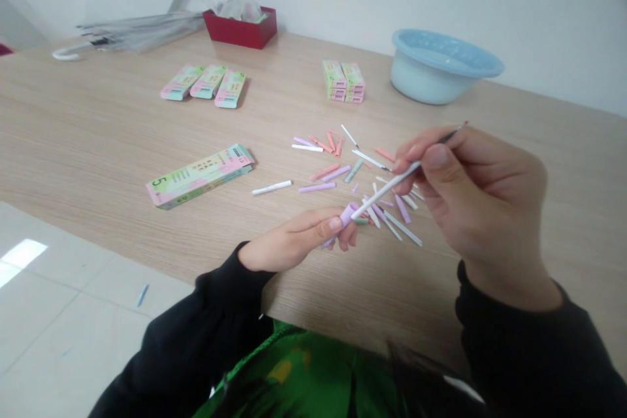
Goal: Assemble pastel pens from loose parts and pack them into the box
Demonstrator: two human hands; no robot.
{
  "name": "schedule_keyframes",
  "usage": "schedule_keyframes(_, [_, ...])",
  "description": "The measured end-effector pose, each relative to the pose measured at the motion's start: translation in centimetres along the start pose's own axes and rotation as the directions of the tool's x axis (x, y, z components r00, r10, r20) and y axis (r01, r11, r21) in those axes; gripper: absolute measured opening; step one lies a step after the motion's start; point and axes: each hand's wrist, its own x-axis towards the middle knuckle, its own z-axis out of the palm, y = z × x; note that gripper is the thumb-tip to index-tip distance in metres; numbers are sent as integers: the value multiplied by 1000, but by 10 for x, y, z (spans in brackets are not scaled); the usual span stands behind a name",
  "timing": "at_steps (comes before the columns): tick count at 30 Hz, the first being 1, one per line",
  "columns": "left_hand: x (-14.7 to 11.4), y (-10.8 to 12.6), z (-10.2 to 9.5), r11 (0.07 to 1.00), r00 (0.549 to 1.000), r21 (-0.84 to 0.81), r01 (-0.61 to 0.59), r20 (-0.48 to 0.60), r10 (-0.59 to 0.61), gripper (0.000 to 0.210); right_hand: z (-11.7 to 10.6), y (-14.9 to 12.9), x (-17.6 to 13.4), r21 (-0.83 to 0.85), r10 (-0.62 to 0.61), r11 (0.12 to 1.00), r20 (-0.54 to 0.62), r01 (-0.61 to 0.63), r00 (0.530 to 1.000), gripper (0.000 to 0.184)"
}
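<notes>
Purple tube: I have it at the front of the tabletop (274, 297), the purple tube (347, 210) pinched in the left hand (292, 238), mouth uppermost and tipped toward the right.
White stick: the white stick (386, 191) slants from upper right down to lower left, its pale end at the tube's rim; from this one view I cannot tell whether it touches, sits inside or passes in front.
Axes: tube and stick lean much the same way, so I judge their alignment at the rim to be what matters.
Left hand: thumb and fingers are closed on the tube, the thumb along its near side.
Right hand: the right hand (482, 199) stands higher and to the right, thumb and fingertips pinching the stick partway along; its dark end points up past the knuckles.
Nearer hand: the left, to the stick's pale end.
Loose pieces: slim coloured pieces (317, 187) lie scattered just beyond the hands, in purple, white, red and green.
Carton: a long printed carton (200, 176) lies left of them, apart from both hands.
</notes>
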Motion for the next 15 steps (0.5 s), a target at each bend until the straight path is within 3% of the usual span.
schedule_keyframes(4, [0,0,1,1000,1000,-10,5,0,-5,38,-2,-8,1,-55,-14,998,-113,8,993,19])
schedule_keyframes(10, [-3,5,4,998,998,6,59,-34,-59,39,1,1,-5,-165,138,979,131,-116,982,17])
schedule_keyframes(15, [-9,1,9,991,991,-119,57,-116,-71,33,17,20,-10,-110,193,979,267,-169,944,22])
